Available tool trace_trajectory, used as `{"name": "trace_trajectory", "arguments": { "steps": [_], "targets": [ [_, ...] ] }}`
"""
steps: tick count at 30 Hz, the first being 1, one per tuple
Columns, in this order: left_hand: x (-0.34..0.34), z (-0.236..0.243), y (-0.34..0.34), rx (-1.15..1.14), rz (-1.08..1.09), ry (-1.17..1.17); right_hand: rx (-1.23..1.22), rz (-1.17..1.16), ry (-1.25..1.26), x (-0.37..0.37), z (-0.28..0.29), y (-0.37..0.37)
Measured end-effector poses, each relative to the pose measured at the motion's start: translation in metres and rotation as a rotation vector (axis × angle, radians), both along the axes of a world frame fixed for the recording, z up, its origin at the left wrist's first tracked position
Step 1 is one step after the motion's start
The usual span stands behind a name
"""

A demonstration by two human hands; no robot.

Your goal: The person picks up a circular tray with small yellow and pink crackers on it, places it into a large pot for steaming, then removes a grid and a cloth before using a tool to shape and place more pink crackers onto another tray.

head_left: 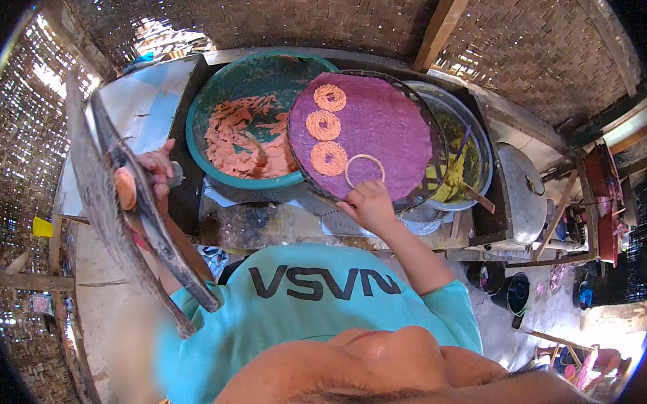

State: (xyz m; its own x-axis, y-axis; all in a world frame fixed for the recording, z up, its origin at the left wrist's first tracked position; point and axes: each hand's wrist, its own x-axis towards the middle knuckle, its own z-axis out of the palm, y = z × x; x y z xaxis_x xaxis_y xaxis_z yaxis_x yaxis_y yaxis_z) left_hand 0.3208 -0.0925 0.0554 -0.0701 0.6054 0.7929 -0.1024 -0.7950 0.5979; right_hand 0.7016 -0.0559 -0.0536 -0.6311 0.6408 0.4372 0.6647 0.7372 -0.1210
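My left hand (157,167) is partly hidden behind a long two-armed wooden press (141,213), its curled fingers around it near a small grey cylinder (176,174). An orange dough lump (125,188) sits in the press. With my right hand (371,206) I pinch the near rim of a thin pale ring (382,168). The ring lies on the purple cloth (387,124) covering a round tray. Along the cloth's left side, three coiled orange dough rings (323,126) form a column; the nearest lies just left of the pale ring.
A green basin (194,131) of orange dough stands left of the tray, partly under its edge. To the right, a metal basin (482,152) holds yellow-green dough and a wooden-handled tool. Farther right is a large metal pot (520,192). Woven walls (261,13) surround the bench.
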Motion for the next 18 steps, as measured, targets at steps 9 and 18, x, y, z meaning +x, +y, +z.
{"name": "trace_trajectory", "arguments": {
  "steps": [9,18],
  "targets": [
    [0.118,0.015,0.031,-0.335,0.524,0.705,-1.038,0.337,0.849,-0.023,0.081,-0.029],
    [0.205,-0.008,0.066,-0.022,0.243,1.183,-1.349,0.237,0.886,0.036,0.089,-0.043]
  ]
}}
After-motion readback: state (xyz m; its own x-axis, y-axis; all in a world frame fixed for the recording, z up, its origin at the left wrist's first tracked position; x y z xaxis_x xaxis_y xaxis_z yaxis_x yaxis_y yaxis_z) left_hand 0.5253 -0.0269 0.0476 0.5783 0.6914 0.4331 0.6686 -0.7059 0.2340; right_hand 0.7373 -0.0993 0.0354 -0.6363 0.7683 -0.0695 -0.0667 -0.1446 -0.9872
